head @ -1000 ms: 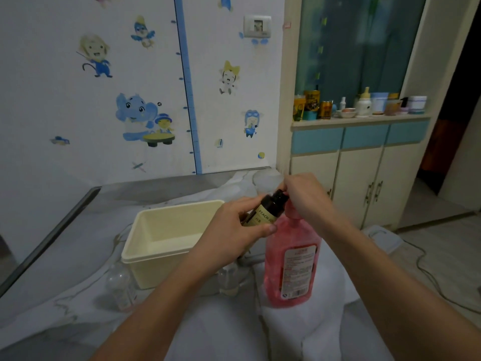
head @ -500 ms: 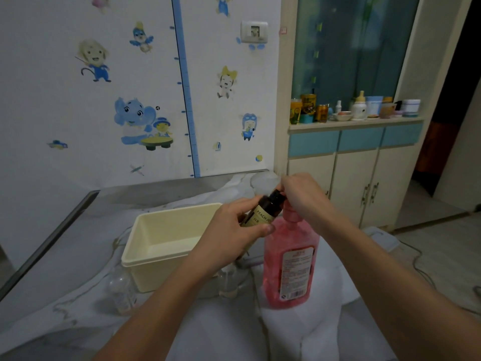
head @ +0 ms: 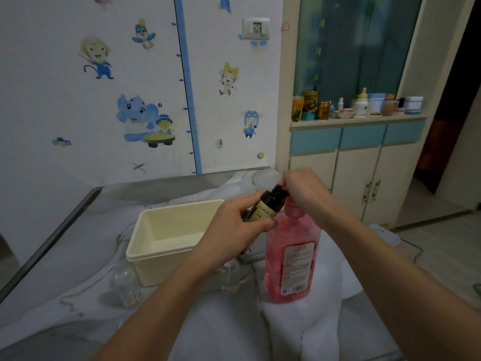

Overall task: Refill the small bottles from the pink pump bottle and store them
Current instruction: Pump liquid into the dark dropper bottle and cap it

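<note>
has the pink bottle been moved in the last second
No. The pink pump bottle stands in the same spot beside the cream tub, on the white cloth; only the camera has shifted slightly.

Grey table [head: 161, 188], white cloth [head: 234, 321] over it, cream tub [head: 156, 259], pink pump bottle [head: 291, 259], clear small bottles [head: 127, 287]
</note>
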